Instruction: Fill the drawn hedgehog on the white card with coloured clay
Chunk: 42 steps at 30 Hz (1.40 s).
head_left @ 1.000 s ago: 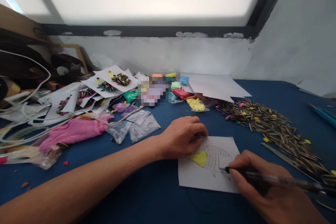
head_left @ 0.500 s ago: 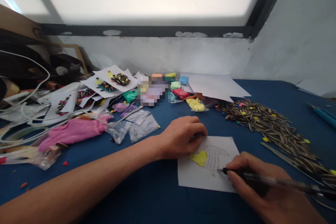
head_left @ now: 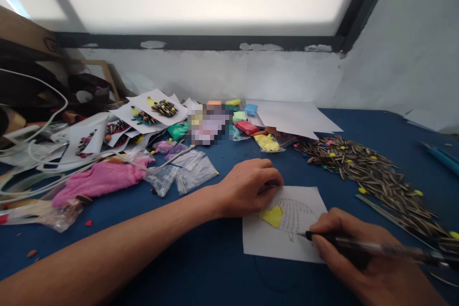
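Right hand [head_left: 380, 272] pinches a pen [head_left: 383, 247] between thumb and fingers, close to its tip. Pen: slim, straight, black front section, see-through barrel, smooth plastic look. Long axis runs nearly crosswise, tip pointing left and slightly up from the grip, rear end passing over the hand to the right. Tip sits at the lower edge of a drawing; contact with paper unclear.

White sheet [head_left: 261, 244], thin, flat, squarish, lies left of the pinch. On it: rounded outline filled with rows of small dark marks, short leg-like strokes below, flat matte yellow patch [head_left: 273, 216] on the drawing's left end.

Left hand [head_left: 253, 186], up-left of the pinch, rests on the sheet's upper-left corner, fingers curled; can't tell whether they press together.

Beyond the right grip: heap of striped, pointed seeds [head_left: 387, 177], hard-looking, dotted with yellow bits. Far left: soft, creased pink lump [head_left: 102, 179]. Tabletop [head_left: 172, 263] smooth, blue.
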Available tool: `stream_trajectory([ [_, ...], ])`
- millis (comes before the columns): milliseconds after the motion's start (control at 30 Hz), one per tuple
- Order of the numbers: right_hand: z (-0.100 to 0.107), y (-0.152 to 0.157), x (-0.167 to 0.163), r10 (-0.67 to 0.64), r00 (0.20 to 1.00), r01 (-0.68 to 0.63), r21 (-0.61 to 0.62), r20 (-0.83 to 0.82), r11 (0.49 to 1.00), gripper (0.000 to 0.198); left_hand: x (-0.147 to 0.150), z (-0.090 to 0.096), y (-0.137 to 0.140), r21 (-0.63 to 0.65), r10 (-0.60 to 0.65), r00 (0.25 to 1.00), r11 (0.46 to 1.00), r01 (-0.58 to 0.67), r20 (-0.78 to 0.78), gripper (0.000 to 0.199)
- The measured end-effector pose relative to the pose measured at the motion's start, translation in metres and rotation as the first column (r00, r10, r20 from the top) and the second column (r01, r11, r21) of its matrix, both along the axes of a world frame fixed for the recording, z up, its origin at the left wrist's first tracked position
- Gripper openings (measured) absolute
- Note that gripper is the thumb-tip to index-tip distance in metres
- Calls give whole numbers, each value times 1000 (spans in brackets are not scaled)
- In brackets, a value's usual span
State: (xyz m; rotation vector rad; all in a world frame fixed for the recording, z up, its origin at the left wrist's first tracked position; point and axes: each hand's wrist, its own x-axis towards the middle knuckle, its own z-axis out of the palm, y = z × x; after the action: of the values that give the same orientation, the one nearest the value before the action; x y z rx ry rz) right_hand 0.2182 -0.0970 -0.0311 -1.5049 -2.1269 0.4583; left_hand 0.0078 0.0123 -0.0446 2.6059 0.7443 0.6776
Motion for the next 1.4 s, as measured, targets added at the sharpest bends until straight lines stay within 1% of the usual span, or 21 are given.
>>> stream_trajectory([
  [167, 2, 5, 4, -151, 988, 148, 92, 23, 985, 18, 0, 1, -1, -9, -1, 1000, 1000, 1, -9, 17],
  [233, 2, 8, 4, -183, 983, 180, 117, 17, 977, 18, 0, 2, -1, -10, -2, 1000, 1000, 2, -6, 17],
  [333, 1, 10, 4, -169, 985, 165, 131, 19, 978, 19, 1, 1, -1, -7, 0, 1000, 1000, 0, 1, 17],
  [467, -3, 9, 5, -128, 991, 124, 101, 43, 987, 17, 1, 1, 0, 0, 0, 1000, 1000, 0, 10, 16],
  [733, -2, 8, 6, -123, 992, 121, 70, 28, 990, 19, 0, 2, -2, -7, 2, 1000, 1000, -2, -1, 16],
  [1000, -5, 8, 9, -119, 992, 115, 98, 36, 988, 16, 0, 0, -1, -12, 1, 1000, 1000, -1, 8, 16],
  [1167, -3, 8, 8, -96, 995, 93, 75, 36, 993, 15, 0, 0, -1, -24, 0, 1000, 1000, 0, 19, 16],
  [1400, -2, 10, 7, -87, 995, 84, 73, 40, 994, 15, 0, -1, -1, -33, -3, 1000, 999, 4, 29, 15],
])
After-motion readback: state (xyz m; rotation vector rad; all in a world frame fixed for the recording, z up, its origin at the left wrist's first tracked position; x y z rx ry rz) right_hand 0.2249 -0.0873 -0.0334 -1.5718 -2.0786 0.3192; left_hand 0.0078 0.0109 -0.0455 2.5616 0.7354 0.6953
